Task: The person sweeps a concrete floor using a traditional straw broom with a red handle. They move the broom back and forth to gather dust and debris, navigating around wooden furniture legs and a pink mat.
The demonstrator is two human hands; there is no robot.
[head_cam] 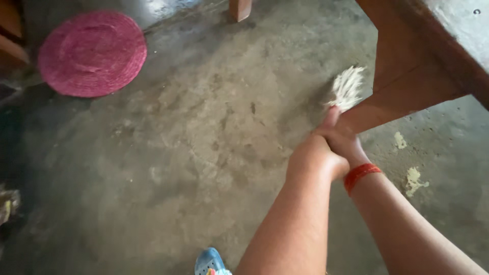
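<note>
Both hands closed together on a pale straw hand broom [347,87]: left hand [315,158] wrapped low, right hand [344,142] with red wristband [361,175] just above it. Bristle tuft sticks up and away beyond the fists, long axis toward the wooden table leg [407,86]. Round pink woven mat [91,53] lies well apart on the concrete floor [204,153].

Woven mat [92,53] far left on floor [193,153], broom [347,87] right beside table leg [407,86].
</note>
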